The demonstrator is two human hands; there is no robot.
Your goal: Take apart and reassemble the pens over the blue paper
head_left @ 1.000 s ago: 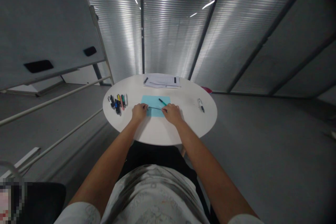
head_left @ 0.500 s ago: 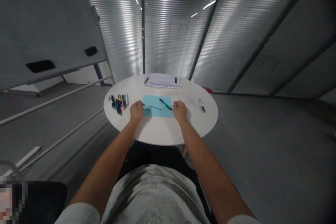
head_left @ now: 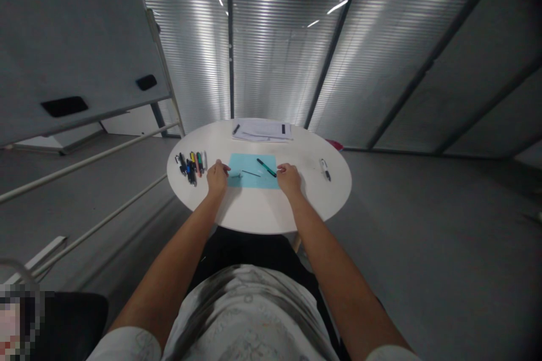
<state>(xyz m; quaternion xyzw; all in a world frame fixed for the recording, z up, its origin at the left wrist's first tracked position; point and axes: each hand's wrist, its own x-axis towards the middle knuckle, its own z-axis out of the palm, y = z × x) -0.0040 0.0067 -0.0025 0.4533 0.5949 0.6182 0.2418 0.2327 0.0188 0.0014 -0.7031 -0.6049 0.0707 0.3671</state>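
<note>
On the white round table, a light-blue mat (head_left: 253,181) lies between my hands. My left hand (head_left: 217,177) is at the mat's left edge, its fingers curled together; what they hold, if anything, is too small to tell. At the right edge is my right hand (head_left: 290,179), thumb and fingers bent close together, contents likewise hidden. A green and black pen barrel (head_left: 266,168) lies slanted on the mat, its lower end close to my right fingertips. Left of it rests a thin dark pen refill (head_left: 251,173). Some small pieces (head_left: 237,175) lie near my left fingers, too blurred to name.
Several pens and markers (head_left: 192,166) lie in a group at the table's left. A white and black pen (head_left: 325,170) is on the right. Papers (head_left: 262,130) lie at the far edge of the table (head_left: 254,214). A whiteboard frame (head_left: 175,107) stands at left.
Both hands have shifted slightly left, the left hand a little more. The pen barrel and refill stay nearly where they were on the mat.
</note>
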